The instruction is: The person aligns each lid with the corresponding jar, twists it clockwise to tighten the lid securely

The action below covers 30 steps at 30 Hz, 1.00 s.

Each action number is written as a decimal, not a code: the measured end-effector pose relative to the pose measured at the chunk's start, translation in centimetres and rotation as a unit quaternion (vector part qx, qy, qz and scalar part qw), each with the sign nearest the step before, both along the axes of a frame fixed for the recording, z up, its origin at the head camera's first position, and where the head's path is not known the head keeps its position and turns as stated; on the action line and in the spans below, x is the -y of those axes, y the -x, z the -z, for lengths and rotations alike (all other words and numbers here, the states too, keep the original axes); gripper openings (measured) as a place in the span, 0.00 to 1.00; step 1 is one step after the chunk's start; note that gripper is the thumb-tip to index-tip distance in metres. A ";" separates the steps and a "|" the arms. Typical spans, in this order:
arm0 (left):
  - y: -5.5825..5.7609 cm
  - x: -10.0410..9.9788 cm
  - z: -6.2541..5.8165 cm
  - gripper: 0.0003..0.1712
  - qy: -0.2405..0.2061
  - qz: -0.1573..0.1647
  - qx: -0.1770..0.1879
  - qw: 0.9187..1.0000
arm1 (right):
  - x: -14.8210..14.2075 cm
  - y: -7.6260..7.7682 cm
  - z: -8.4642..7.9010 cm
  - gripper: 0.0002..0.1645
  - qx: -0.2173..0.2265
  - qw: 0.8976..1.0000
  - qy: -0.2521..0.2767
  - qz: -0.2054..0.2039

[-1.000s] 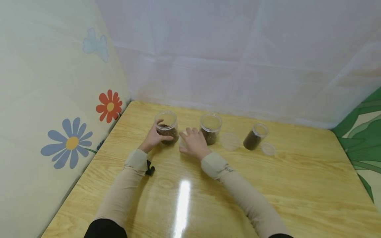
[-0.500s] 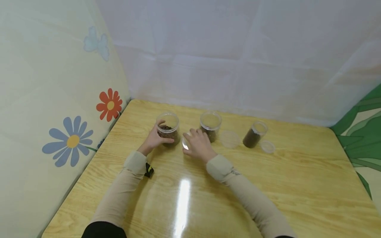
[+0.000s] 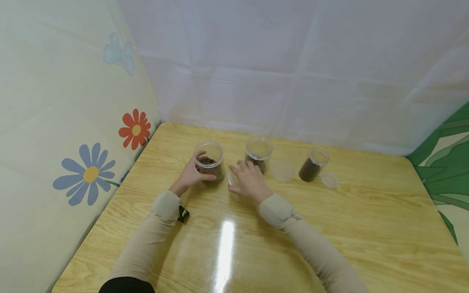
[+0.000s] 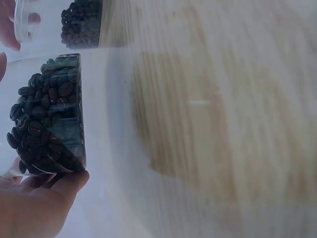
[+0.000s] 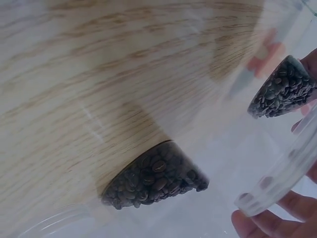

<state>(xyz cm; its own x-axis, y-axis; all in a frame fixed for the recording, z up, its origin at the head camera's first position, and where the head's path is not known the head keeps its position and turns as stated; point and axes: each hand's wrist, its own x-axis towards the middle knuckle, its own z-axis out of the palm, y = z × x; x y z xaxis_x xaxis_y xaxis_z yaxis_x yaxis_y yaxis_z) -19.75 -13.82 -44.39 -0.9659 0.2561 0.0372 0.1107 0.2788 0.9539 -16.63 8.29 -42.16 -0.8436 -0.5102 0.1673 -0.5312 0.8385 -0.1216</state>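
My left hand [image 3: 188, 177] grips a clear jar [image 3: 216, 158] partly filled with dark coffee beans [image 4: 44, 116], its thumb across the near side. The jar stands uncapped on the table. To its right, my right hand [image 3: 251, 181] holds a clear round lid [image 3: 232, 178] by its edge. In the right wrist view the lid [image 5: 283, 171] is tilted and its fingertips show through the rim. Just behind the right hand stands a second uncapped jar [image 3: 259, 145] of beans, its lower part partly hidden by the fingers.
Right of the second jar lies a clear lid [image 3: 283, 171] flat on the table. Farther right are a smaller open jar [image 3: 310, 170] with dark contents and a small lid [image 3: 329, 180]. A white cloth backdrop [image 3: 256, 93] rises behind the table [image 3: 366, 219].
My left hand and its jar have shifted slightly right and towards me. My right hand has moved right and a little nearer, carrying the lid along. The other jars stay put.
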 end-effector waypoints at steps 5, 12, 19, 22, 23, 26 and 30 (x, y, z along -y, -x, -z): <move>-0.5 -0.3 -0.2 0.56 0.002 0.002 0.002 1.000 | -0.5 -0.3 0.0 0.37 -0.006 1.000 0.006 0.002; -0.9 -0.8 -0.5 0.56 0.010 0.006 0.016 1.000 | -1.1 -1.0 -0.1 0.37 -0.004 1.000 -0.006 0.013; -1.5 -1.4 -0.7 0.57 0.023 0.013 0.016 1.000 | -2.2 -1.8 -0.2 0.37 -0.024 1.000 0.005 0.014; -1.8 -1.7 -0.8 0.57 0.028 0.019 0.009 0.999 | -2.7 -2.0 0.0 0.37 -0.036 0.999 0.014 0.014; -1.9 -1.8 -0.8 0.57 0.028 0.020 0.007 0.999 | -2.9 -2.1 0.0 0.37 -0.039 0.999 0.015 0.014; -2.1 -2.0 -0.8 0.57 0.027 0.026 0.000 0.999 | -3.4 -2.2 0.3 0.37 -0.042 0.999 0.023 0.015; -2.4 -2.3 -0.5 0.58 0.033 0.029 -0.002 0.999 | -4.0 -2.5 0.5 0.36 -0.034 0.999 0.033 0.021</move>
